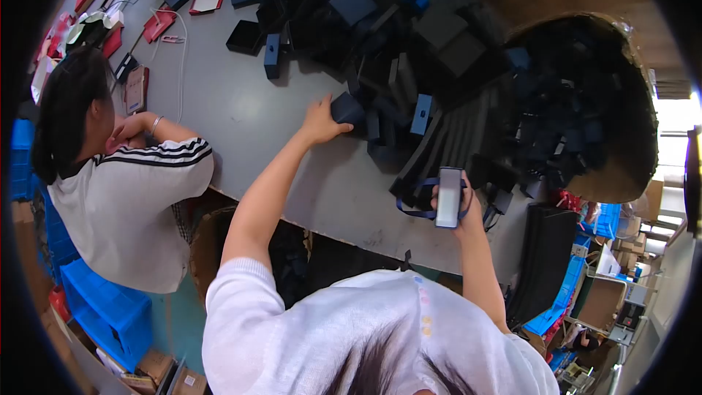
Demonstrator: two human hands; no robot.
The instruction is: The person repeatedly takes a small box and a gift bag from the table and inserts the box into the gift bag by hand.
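Observation:
My left hand [322,122] reaches over the grey table, its fingers and thumb around the near side of a dark blue box [347,109] at the edge of a heap of dark boxes. In my right hand [468,208] is a small open box [448,197] with a pale inside, held upright, with a dark blue ribbon [415,212] looping out to its left. Long dark foam strips [457,132] lie just beyond my right hand. A blue box [421,114] with a small dark ribbon tab stands beside the strips.
Another person [121,175] sits at the left, arms on the grey table [227,102]. Red boxes, a phone [136,89] and white cables lie near them. A large carton [621,168] of dark boxes stands at the right. Blue crates [110,314] are at the lower left.

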